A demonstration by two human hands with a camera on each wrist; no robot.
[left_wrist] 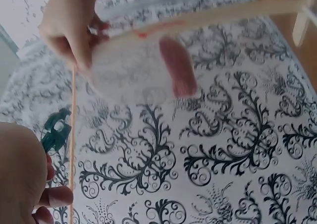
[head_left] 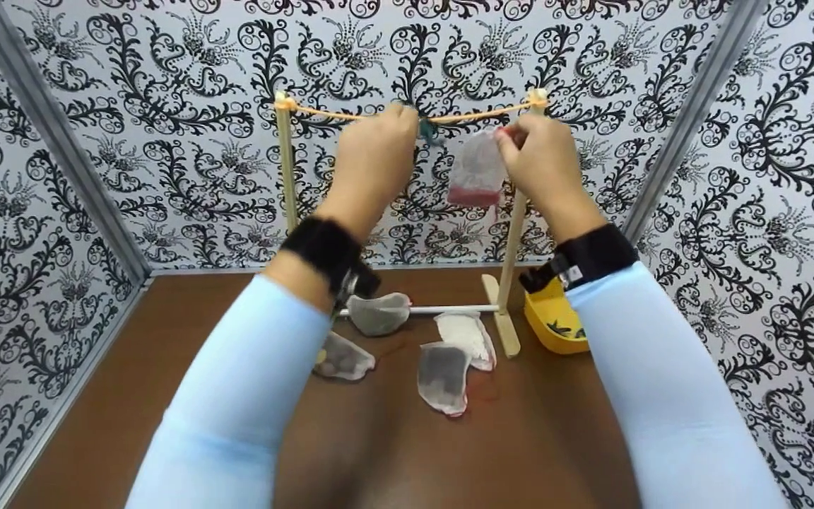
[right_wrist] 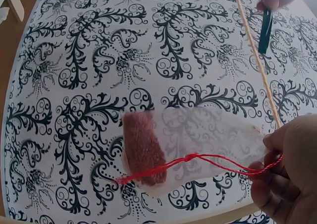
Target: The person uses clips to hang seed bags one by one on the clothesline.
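Observation:
My right hand (head_left: 545,152) pinches the top of a translucent drawstring pouch (right_wrist: 208,140), just under the orange cord (head_left: 478,115). Reddish contents fill the pouch's lower end, and a knotted red drawstring (right_wrist: 190,157) trails from the fingers. To the left, at the middle of the cord, my left hand (head_left: 379,145) holds a dark green clothespin (right_wrist: 266,33). The clothespin juts out from its fingertips close to the cord. In the head view the back of the left hand hides most of its fingers.
Wooden posts (head_left: 513,240) hold the cord at both ends, joined low by a white bar (head_left: 449,309). Several pouches lie on the brown table (head_left: 407,452), including a dark-filled one (head_left: 444,378) and a white-filled one (head_left: 465,336). A yellow basket (head_left: 555,341) with green clothespins stands right.

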